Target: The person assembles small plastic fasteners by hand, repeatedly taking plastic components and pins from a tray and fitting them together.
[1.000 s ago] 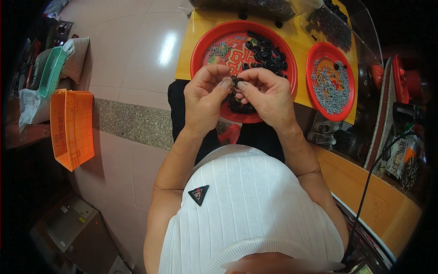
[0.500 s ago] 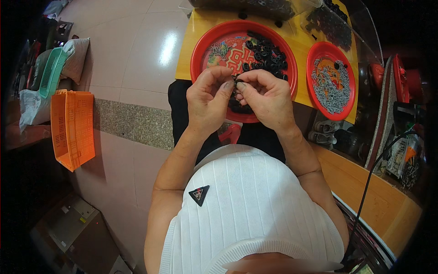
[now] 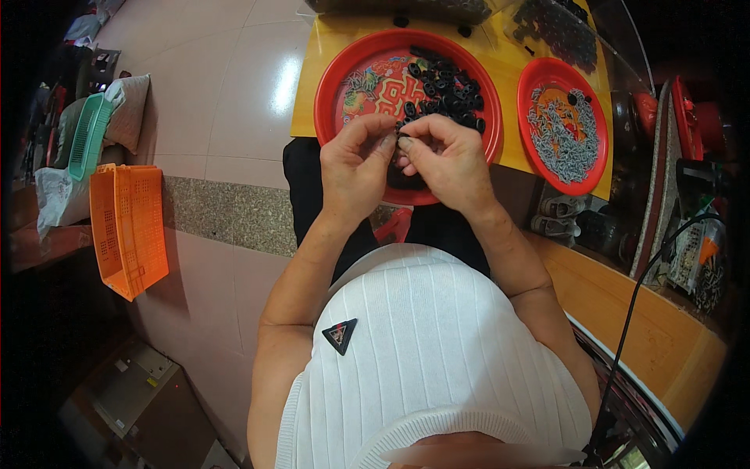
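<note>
Over the near rim of a large round red tray (image 3: 322, 86), my left hand (image 3: 355, 168) and my right hand (image 3: 445, 164) meet with thumbs and forefingers pinched together. Between them is a small black part (image 3: 401, 134), mostly covered by the fingertips, so its exact shape is hidden. Several black oval ring-shaped pieces (image 3: 449, 90) are heaped on the tray's right side. A small pile of grey screws (image 3: 363, 80) lies at its left. More dark pieces sit below my hands, partly hidden.
A smaller red tray (image 3: 525, 117) full of grey screws (image 3: 566, 152) stands to the right on the yellow table (image 3: 305, 109). Clear bins (image 3: 437, 9) of black pieces are at the back. An orange plastic crate (image 3: 129, 227) stands on the floor at left; a black cable (image 3: 625, 328) hangs at right.
The whole view has shifted slightly, with the trays appearing a little farther left and up. Both hands stay pinched together on the small black part.
</note>
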{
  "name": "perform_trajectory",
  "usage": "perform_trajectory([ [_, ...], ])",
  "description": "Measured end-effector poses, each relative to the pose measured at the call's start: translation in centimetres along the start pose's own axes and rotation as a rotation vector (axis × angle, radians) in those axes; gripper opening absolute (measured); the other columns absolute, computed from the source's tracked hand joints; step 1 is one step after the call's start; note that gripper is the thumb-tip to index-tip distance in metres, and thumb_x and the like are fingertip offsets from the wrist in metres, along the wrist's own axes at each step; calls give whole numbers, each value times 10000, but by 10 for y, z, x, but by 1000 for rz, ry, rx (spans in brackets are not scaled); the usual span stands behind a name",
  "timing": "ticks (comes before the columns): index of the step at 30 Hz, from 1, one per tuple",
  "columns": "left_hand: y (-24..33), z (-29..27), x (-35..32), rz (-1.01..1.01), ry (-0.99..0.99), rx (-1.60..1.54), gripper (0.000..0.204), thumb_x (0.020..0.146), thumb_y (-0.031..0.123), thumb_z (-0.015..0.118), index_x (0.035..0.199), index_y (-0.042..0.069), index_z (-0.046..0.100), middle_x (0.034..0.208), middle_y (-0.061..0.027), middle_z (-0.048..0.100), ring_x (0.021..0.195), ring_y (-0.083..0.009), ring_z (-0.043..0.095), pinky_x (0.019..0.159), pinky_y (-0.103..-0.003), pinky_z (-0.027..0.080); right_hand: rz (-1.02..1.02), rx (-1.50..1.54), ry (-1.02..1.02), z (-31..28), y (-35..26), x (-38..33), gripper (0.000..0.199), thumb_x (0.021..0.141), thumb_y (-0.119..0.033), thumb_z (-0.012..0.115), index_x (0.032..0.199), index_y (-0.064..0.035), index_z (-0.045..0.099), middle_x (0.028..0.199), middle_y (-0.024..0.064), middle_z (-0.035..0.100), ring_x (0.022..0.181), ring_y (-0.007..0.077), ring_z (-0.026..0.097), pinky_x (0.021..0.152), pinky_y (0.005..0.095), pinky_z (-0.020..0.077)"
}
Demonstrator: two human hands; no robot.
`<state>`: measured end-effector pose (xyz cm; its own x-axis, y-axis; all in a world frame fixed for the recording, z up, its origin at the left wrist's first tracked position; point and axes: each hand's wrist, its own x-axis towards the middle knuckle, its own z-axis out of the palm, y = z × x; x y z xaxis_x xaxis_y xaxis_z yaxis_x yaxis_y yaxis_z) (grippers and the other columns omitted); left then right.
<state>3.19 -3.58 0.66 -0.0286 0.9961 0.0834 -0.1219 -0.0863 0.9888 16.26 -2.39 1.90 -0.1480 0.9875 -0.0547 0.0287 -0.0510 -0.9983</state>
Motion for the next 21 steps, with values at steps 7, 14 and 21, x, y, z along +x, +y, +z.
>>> perform_trajectory([
  [7,-13,-10,31,14,22,191,139,787,21,572,913,-34,594,767,-58,582,669,-103,548,618,-210,436,69,255,52,-58,-2,5,157,795,-15,558,941,44,555,735,73,583,629,99,580,536,179,477],
  [14,-14,15,69,282,-283,1050,152,668,112,628,693,-27,571,754,-199,568,730,-351,567,664,-419,452,91,238,56,-59,2,-3,191,779,7,576,955,69,538,732,72,582,620,102,583,564,190,497],
  [21,-21,25,78,153,-329,1146,146,636,39,609,749,-30,550,747,-213,566,750,-367,561,667,-422,451,77,116,128,-60,13,2,147,835,-129,553,854,15,570,689,42,575,554,75,545,489,179,448],
])
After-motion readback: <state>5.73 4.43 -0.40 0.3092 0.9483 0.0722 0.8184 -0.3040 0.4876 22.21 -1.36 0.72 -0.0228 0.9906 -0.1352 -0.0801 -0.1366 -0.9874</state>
